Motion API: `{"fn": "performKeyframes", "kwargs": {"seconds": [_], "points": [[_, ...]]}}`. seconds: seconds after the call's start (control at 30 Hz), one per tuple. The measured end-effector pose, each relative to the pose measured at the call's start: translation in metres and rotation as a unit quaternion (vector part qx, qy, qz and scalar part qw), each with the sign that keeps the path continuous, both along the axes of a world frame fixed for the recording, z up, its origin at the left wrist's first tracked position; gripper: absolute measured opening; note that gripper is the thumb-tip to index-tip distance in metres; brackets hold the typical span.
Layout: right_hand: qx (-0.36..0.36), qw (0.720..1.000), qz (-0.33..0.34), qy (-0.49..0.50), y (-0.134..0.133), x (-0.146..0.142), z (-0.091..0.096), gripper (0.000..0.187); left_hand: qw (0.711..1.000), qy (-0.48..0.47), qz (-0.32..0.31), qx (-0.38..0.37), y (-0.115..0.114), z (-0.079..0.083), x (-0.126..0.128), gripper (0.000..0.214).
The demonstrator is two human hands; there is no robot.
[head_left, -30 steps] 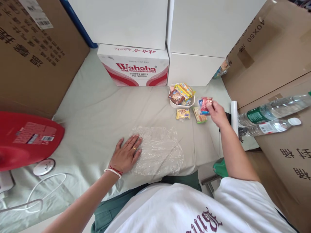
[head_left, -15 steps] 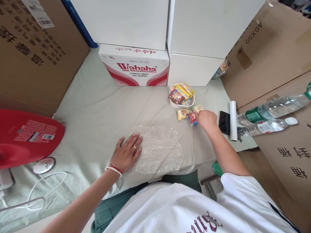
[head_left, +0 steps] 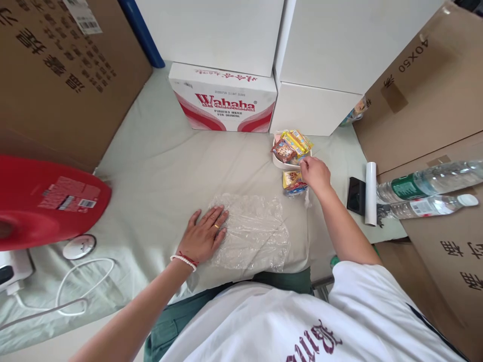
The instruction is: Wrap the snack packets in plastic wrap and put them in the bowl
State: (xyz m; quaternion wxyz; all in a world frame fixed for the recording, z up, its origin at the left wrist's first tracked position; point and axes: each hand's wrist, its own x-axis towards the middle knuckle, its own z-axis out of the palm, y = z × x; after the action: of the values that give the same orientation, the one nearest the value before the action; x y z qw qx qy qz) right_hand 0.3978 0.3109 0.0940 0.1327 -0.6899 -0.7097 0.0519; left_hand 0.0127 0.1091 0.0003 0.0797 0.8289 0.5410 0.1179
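My left hand (head_left: 206,234) lies flat with fingers spread on the left part of a clear plastic bag (head_left: 252,231), which is spread out on the cloth. A white bowl (head_left: 281,163) farther back is heaped with small wrapped snacks (head_left: 296,142), yellow and brown. At the bowl's front right edge, my right hand (head_left: 317,173) has its fingers closed in a pinch; whatever is between them is hidden. Just left of that hand, in front of the bowl, lie a yellow snack packet (head_left: 291,178) and a red and blue packet (head_left: 296,190), the latter partly covered.
A Wahaha carton (head_left: 226,103) stands behind, beside white boxes (head_left: 317,108). To the right are a black phone (head_left: 355,195), a white roll (head_left: 371,193) and two plastic bottles (head_left: 433,206). A red object (head_left: 49,201) and a white cable (head_left: 60,286) occupy the left.
My right hand has moved back and slightly left, from the loose packets to the bowl's edge. The pale green packet no longer shows. My left hand stays on the bag; the view has shifted slightly.
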Motion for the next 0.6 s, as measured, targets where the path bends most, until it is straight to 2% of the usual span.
{"fn": "performKeyframes", "kwargs": {"seconds": [0.1, 0.2, 0.27, 0.37, 0.43, 0.5, 0.6], "points": [[0.025, 0.994, 0.061, 0.092, -0.020, 0.040, -0.013, 0.043, 1.000, -0.006, 0.002, 0.001, 0.000, 0.000, 0.000, 0.055], [0.025, 0.987, 0.150, 0.045, -0.034, 0.074, -0.018, 0.058, 1.000, -0.008, 0.002, 0.006, 0.000, 0.000, 0.000, 0.055], [-0.013, 0.974, 0.227, -0.005, -0.041, 0.081, -0.018, 0.071, 1.000, -0.005, -0.001, 0.008, 0.000, 0.000, 0.000, 0.054], [-0.067, 0.939, 0.337, -0.018, -0.050, 0.065, -0.019, 0.083, 1.000, -0.003, 0.000, 0.008, 0.001, -0.001, 0.000, 0.054], [-0.083, 0.924, 0.373, -0.022, -0.054, 0.045, -0.021, 0.077, 1.000, -0.004, 0.002, 0.008, 0.001, -0.001, 0.000, 0.055], [-0.090, 0.929, 0.357, -0.045, -0.056, 0.026, -0.023, 0.062, 1.000, -0.004, 0.006, 0.009, 0.001, -0.001, 0.000, 0.055], [-0.078, 0.950, 0.289, -0.088, -0.057, 0.013, -0.024, 0.038, 1.000, -0.004, 0.009, 0.008, 0.000, -0.001, 0.000, 0.055]]}}
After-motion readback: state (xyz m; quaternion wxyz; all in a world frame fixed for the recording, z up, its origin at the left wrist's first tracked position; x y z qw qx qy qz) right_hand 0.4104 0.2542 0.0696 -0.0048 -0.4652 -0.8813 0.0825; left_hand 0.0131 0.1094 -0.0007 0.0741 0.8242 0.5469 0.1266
